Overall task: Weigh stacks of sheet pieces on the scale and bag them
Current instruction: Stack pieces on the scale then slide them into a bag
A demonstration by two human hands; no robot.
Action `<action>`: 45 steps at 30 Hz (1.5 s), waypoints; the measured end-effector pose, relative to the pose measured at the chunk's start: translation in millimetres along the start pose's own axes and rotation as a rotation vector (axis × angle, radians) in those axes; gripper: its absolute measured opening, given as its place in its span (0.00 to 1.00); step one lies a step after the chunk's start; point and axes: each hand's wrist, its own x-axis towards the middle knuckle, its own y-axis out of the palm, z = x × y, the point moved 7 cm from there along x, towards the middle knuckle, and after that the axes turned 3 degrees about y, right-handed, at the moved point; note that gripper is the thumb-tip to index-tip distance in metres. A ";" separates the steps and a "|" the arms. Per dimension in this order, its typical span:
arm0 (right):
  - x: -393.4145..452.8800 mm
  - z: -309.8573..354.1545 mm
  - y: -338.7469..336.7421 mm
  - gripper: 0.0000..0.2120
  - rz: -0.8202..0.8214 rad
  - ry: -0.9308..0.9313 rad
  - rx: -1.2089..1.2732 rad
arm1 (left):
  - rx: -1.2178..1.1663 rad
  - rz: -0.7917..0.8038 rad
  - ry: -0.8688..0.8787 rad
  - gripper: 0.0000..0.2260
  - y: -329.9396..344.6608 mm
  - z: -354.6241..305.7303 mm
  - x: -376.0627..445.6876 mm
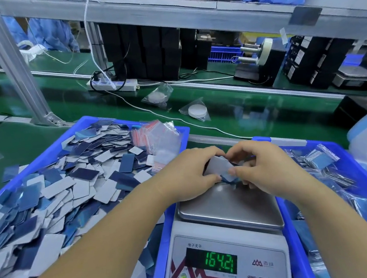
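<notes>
Fingers [214,177] of both hands pinching stack [218,166]

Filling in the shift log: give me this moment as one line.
left hand + right hand: grip sheet stack | stack at far edge of scale | display lit | bagging not begun

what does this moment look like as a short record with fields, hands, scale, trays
left hand: left hand grips the stack of sheet pieces from the left
right hand: right hand pinches the same stack from the right
stack: held at the far edge of the scale pan; contact unclear
display: display reads 164.21
left tray: left tray holds loose sheet pieces and empty bags
right tray: right tray holds filled bags
</notes>
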 end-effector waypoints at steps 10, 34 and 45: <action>-1.9 9.4 -11.6 0.13 -0.151 -0.115 -0.150 | -0.027 -0.059 0.036 0.12 -2.8 1.8 -1.6; -8.6 26.6 12.5 0.12 -0.133 -0.408 -0.289 | -0.022 -0.066 0.000 0.10 1.1 7.8 1.4; -7.5 17.8 13.3 0.15 -0.038 -0.314 -0.143 | -0.039 0.111 0.068 0.13 -1.2 -3.7 -5.9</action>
